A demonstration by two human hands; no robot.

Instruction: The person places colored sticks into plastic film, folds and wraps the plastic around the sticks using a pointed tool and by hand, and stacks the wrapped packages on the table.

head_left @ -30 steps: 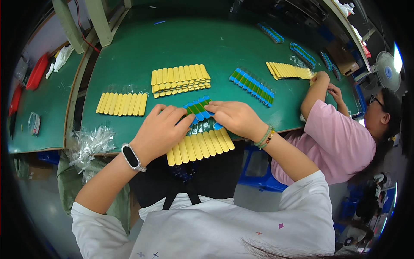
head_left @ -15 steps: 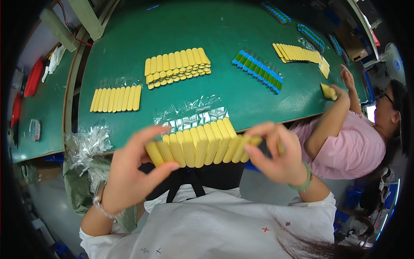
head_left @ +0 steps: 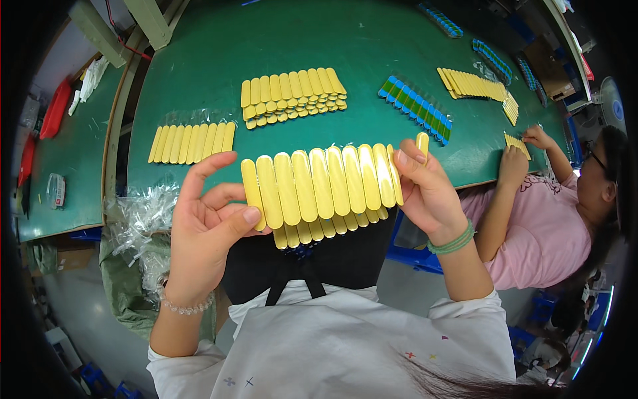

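Note:
A row of flat, round-ended yellow sticks (head_left: 320, 183) is held up in front of my body, side by side, with a second layer showing below its lower edge. My left hand (head_left: 209, 229) pinches the row's left end between thumb and fingers, its index finger raised. At the other end, my right hand (head_left: 432, 196) grips the last sticks, which are tilted. One more yellow stick (head_left: 423, 143) rises upright behind the right fingers; how it is held is partly hidden.
On the green table (head_left: 212, 60) lie a yellow stack (head_left: 292, 86), a smaller yellow row (head_left: 191, 143) and a blue-green row (head_left: 417, 110). Clear plastic scraps (head_left: 143, 219) hang at the left edge. A co-worker in pink (head_left: 538, 226) handles yellow sticks at right.
The held row has been raised and turned so its broad yellow faces show. The clear wrap seen above it is now mostly hidden. The co-worker's hands have come together lower over yellow sticks.

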